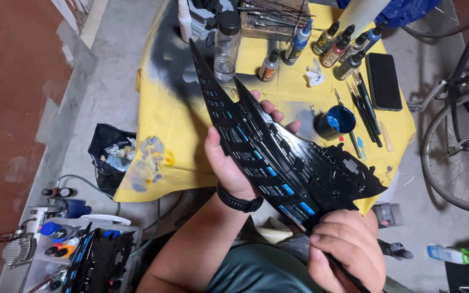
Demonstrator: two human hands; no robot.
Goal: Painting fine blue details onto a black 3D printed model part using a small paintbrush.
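- Left hand (229, 163) grips the black model (278, 163) from behind, above the yellow surface (158, 125).
- Right hand (348, 249) is closed on a brush (343, 271) near the model's lower edge.
- Steady the model; use light strokes on the blue slots.

L hand (233, 157) raised, palm up, fingers curled in a grip; R hand (347, 250) low, fist closed, knuckles up.

We look down on a grey concrete floor (115, 81). At center toward twelve o'clock stands a table under a paint-stained yellow cloth (161, 108). At three o'clock a bicycle wheel (457, 152) leans in. At nine o'clock runs a reddish-brown surface (12, 108). A black rubbish bag (104, 144) sits just beside the table's left edge. Light is even and soft.
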